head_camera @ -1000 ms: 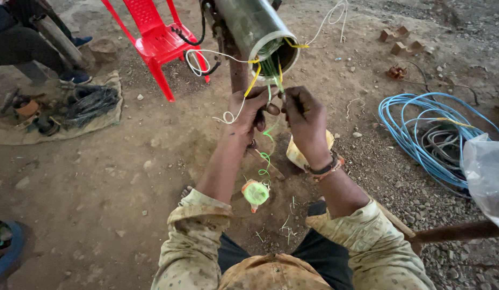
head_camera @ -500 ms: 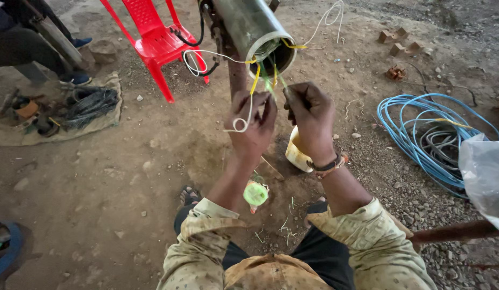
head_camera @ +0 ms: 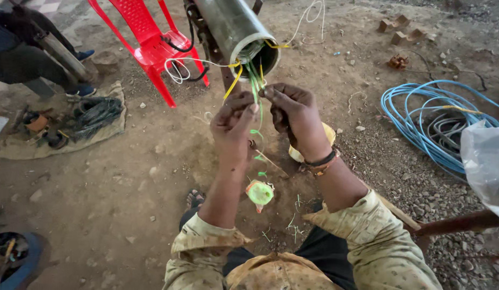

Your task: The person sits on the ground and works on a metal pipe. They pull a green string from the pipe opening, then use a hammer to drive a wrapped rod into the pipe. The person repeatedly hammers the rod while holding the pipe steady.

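Green, thin wires point(head_camera: 256, 88) trail from the open mouth of a smooth grey metal cylinder point(head_camera: 233, 29). Just below it, the left hand point(head_camera: 232, 129) and right hand point(head_camera: 293, 115) each pinch these strands. A green tape roll point(head_camera: 259, 192) lies on gritty dirt ground point(head_camera: 110, 177).

One red chair point(head_camera: 153, 40), one metal pipe point(head_camera: 228, 27), one blue cable coil point(head_camera: 421, 118), two hands, three bricks point(head_camera: 397, 29).
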Demonstrator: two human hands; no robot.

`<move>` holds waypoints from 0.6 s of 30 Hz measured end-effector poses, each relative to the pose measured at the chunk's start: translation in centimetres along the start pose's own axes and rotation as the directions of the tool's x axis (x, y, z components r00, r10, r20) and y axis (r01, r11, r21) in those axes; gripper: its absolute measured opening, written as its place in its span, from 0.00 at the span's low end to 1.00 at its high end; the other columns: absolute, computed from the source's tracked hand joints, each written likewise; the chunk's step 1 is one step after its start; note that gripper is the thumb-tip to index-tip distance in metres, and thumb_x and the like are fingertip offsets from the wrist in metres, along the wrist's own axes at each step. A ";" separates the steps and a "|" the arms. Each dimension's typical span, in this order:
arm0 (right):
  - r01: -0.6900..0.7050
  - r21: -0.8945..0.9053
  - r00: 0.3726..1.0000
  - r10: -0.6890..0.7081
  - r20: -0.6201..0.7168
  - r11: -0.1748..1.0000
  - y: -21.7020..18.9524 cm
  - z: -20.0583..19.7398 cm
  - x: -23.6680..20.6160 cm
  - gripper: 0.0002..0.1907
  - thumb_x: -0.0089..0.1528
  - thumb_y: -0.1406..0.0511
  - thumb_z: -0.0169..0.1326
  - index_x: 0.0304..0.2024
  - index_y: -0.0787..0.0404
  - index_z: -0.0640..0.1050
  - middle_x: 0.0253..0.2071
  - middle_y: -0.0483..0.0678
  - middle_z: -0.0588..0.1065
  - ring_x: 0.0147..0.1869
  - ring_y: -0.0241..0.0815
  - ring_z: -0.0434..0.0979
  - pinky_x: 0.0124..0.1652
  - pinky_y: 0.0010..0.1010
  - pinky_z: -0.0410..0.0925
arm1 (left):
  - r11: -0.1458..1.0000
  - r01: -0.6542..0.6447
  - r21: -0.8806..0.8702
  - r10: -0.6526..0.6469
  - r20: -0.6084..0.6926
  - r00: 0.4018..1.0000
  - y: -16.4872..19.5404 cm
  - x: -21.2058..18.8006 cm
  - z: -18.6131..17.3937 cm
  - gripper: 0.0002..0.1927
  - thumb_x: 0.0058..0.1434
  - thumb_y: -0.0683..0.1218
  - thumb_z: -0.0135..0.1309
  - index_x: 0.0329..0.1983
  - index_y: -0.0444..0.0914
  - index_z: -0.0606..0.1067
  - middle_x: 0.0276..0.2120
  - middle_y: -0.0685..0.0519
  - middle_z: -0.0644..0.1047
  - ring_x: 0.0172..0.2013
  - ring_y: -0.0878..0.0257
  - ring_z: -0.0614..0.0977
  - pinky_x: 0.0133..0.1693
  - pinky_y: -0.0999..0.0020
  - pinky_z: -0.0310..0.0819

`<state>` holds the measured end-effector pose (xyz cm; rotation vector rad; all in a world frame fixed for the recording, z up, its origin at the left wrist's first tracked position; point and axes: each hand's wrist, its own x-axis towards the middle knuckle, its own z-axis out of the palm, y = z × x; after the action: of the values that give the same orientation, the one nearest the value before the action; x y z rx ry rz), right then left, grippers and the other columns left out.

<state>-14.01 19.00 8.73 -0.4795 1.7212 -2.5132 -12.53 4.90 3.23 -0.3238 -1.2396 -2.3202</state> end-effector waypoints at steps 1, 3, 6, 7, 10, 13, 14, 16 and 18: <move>0.004 -0.048 1.000 -0.004 0.003 0.999 0.2 -0.1 0.0 0.11 0.68 0.64 0.54 0.44 0.67 0.81 0.19 0.39 0.70 0.16 0.27 0.63 0.17 0.21 0.55 | 1.000 0.003 -0.026 -0.002 0.041 0.999 -0.1 0.2 -0.3 0.10 0.65 0.33 0.58 0.49 0.29 0.79 0.39 0.49 0.81 0.39 0.66 0.82 0.44 0.72 0.75; 0.006 -0.039 1.000 -0.007 -0.015 0.999 0.5 -0.2 0.0 0.11 0.68 0.64 0.55 0.46 0.67 0.81 0.19 0.39 0.69 0.17 0.26 0.62 0.18 0.20 0.55 | 0.990 0.035 -0.138 -0.018 0.123 0.992 0.1 0.5 -0.6 0.10 0.67 0.35 0.55 0.50 0.28 0.79 0.41 0.46 0.82 0.40 0.63 0.83 0.46 0.70 0.76; 0.061 -0.065 0.998 -0.062 -0.017 0.996 0.8 -0.3 -0.2 0.12 0.68 0.64 0.55 0.47 0.66 0.81 0.21 0.38 0.69 0.19 0.25 0.63 0.19 0.19 0.55 | 0.962 0.116 -0.246 -0.069 0.192 0.979 0.7 0.8 -0.4 0.13 0.69 0.38 0.50 0.53 0.28 0.78 0.42 0.47 0.82 0.36 0.61 0.82 0.39 0.67 0.75; 0.087 -0.080 0.996 -0.088 -0.011 0.993 0.8 -0.3 -0.2 0.12 0.69 0.63 0.55 0.48 0.66 0.81 0.21 0.38 0.70 0.20 0.25 0.63 0.20 0.19 0.55 | 0.973 0.130 -0.189 -0.096 0.179 0.979 1.0 0.9 -0.2 0.14 0.68 0.37 0.50 0.55 0.29 0.77 0.45 0.48 0.82 0.34 0.62 0.81 0.37 0.67 0.75; 0.040 -0.103 0.999 -0.042 -0.018 0.994 1.0 -0.4 -0.3 0.11 0.69 0.64 0.54 0.46 0.67 0.80 0.24 0.37 0.73 0.21 0.24 0.64 0.20 0.18 0.55 | 0.976 0.194 -0.096 -0.164 0.256 0.953 2.2 1.3 0.1 0.18 0.67 0.39 0.46 0.59 0.31 0.75 0.38 0.45 0.82 0.29 0.62 0.81 0.31 0.68 0.75; 0.140 -0.198 0.989 -0.148 -0.022 0.970 1.3 -0.4 -0.4 0.09 0.68 0.70 0.50 0.47 0.67 0.79 0.28 0.36 0.74 0.22 0.23 0.64 0.22 0.18 0.57 | 0.991 0.130 0.030 -0.132 0.374 0.918 3.5 1.9 0.0 0.22 0.68 0.37 0.39 0.61 0.32 0.77 0.36 0.47 0.82 0.27 0.67 0.79 0.32 0.71 0.74; 0.194 -0.254 0.979 -0.202 -0.005 0.947 1.5 -0.4 -0.4 0.09 0.69 0.70 0.50 0.48 0.67 0.79 0.27 0.35 0.72 0.23 0.22 0.63 0.22 0.18 0.56 | 0.993 0.083 0.080 -0.109 0.410 0.905 3.9 2.0 -0.1 0.24 0.68 0.36 0.37 0.62 0.32 0.77 0.38 0.49 0.83 0.27 0.69 0.78 0.33 0.73 0.73; 0.303 -0.360 0.950 -0.310 0.037 0.882 1.7 -0.5 -0.5 0.08 0.70 0.72 0.51 0.49 0.66 0.80 0.26 0.34 0.69 0.24 0.21 0.61 0.23 0.17 0.55 | 0.816 -0.277 0.507 0.054 0.410 0.911 4.5 2.0 -0.3 0.24 0.68 0.33 0.40 0.61 0.37 0.79 0.40 0.53 0.79 0.27 0.69 0.73 0.32 0.73 0.69; 0.290 -0.378 0.953 -0.303 0.026 0.879 1.8 -0.5 -0.6 0.09 0.70 0.73 0.50 0.49 0.66 0.81 0.25 0.34 0.68 0.24 0.21 0.60 0.23 0.18 0.55 | 0.667 -0.406 0.624 0.104 0.462 0.881 5.1 1.8 -0.3 0.24 0.68 0.31 0.41 0.59 0.40 0.80 0.42 0.55 0.76 0.28 0.70 0.73 0.33 0.74 0.69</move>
<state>-13.77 18.96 6.81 -0.7852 2.3240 -2.3753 -11.41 1.72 7.43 -0.6546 -2.0232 -1.3988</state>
